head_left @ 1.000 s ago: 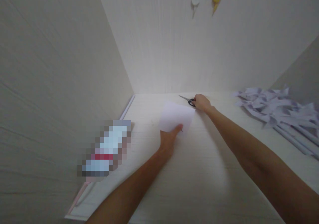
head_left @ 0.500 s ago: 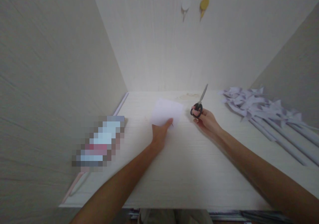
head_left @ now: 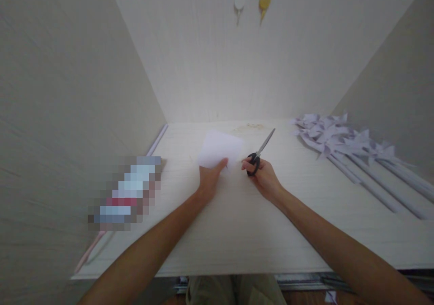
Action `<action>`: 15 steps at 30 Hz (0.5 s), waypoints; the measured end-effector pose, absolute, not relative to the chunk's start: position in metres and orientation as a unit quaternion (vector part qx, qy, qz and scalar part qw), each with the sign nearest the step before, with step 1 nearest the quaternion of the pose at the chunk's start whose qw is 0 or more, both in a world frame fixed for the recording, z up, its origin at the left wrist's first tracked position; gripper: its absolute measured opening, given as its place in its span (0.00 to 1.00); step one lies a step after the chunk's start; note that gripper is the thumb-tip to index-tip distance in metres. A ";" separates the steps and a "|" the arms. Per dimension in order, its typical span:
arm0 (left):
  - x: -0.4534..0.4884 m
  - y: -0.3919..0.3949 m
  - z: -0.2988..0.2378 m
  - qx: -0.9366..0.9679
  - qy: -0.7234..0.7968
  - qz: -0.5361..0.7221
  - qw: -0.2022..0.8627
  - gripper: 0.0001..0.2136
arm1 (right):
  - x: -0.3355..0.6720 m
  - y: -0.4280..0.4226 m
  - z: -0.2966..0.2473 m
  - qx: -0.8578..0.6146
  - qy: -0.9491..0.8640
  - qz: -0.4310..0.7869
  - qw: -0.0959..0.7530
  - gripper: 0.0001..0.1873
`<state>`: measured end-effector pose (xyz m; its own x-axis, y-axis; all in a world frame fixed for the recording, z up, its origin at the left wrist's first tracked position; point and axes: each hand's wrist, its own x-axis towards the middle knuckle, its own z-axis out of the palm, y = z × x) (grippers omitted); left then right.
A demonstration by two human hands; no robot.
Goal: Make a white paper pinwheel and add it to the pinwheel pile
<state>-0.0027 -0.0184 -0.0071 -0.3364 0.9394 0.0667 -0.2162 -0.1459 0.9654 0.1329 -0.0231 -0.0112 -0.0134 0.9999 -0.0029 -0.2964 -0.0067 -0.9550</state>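
The white paper (head_left: 219,147) is near the middle of the desk (head_left: 217,246), its near edge pinched by the left hand (head_left: 209,178), thumb on top; whether it lies flat or slightly raised I cannot tell. Just to its right, apart from it, the scissors (head_left: 259,155) are held in the right hand (head_left: 266,178), fingers at the black handles, blades seemingly together. A second ago that hand was beside the back wall (head_left: 210,70) with the blades pointing left; since then the scissors have come nearer the person and swung toward the back right. Paper and cutting tool thus sit side by side, both in hand, but with the blades turned off the sheet no cut looks under way. As for room, a pixelated object (head_left: 135,185) and a pale rod (head_left: 157,140) border the left side; bare desk top separates paper from back wall; the front edge passes beneath both forearms; on the right, piled paper pinwheels (head_left: 327,138), stems slanting nearer, limit sideways movement, well apart from the right hand.
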 end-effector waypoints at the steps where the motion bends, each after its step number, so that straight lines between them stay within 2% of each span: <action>1: -0.003 -0.019 -0.007 0.380 0.487 0.656 0.434 0.21 | 0.133 -0.023 -0.010 -0.413 -0.413 0.581 0.566 0.10; 8: -0.003 -0.019 -0.007 0.404 0.490 0.641 0.431 0.22 | 0.134 -0.023 -0.005 -0.399 -0.374 0.608 0.576 0.12; 13: -0.003 -0.018 -0.008 0.391 0.475 0.648 0.449 0.22 | 0.131 -0.024 -0.010 -0.405 -0.413 0.543 0.609 0.13; 15: -0.002 -0.017 -0.008 0.382 0.474 0.654 0.450 0.22 | 0.129 -0.026 -0.013 -0.400 -0.467 0.524 0.590 0.13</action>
